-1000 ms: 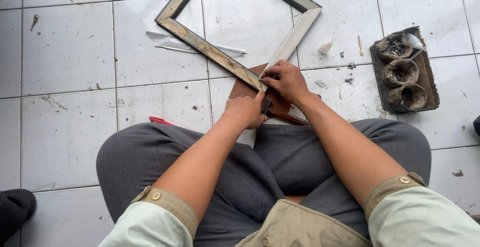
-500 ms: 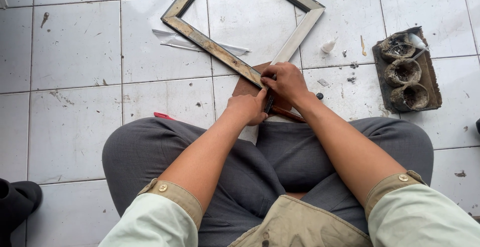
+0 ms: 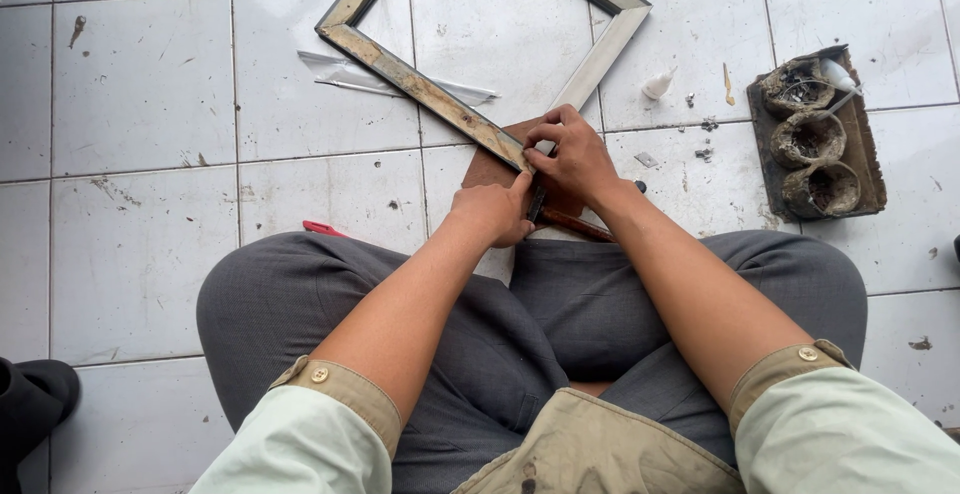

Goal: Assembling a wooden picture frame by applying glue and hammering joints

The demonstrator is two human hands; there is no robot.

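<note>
Far left, a dark shoe (image 3: 35, 394) is seen at the edge of the tiled floor (image 3: 140, 84). A red tool tip (image 3: 322, 228) shows beside the grey trouser knee. A clear plastic scrap (image 3: 345, 72) lies under the metal frame (image 3: 420, 84), which rests flat on the floor, its near corner on a brown board (image 3: 492, 168) in front of the crossed legs. The left hand (image 3: 492, 212) is clenched just below that corner; what it grips is hidden. The right hand (image 3: 575, 159) is pressed on the corner, fingers (image 3: 545, 136) curled over the frame's edge, with a thin dark tool (image 3: 537, 201) between the two hands and a brown handle (image 3: 585, 225) under the wrist; which hand holds the tool cannot be told. As a judgement, a slip of the tool could catch the close-set fingers, or the frame could skate on the smooth tile. A small white nozzle (image 3: 657, 85) and grey crumbs lie right of it. Far right, a dark tray (image 3: 868, 159) holds three crusted round cups, apparently hollow, the top one with a pale item in it.
</note>
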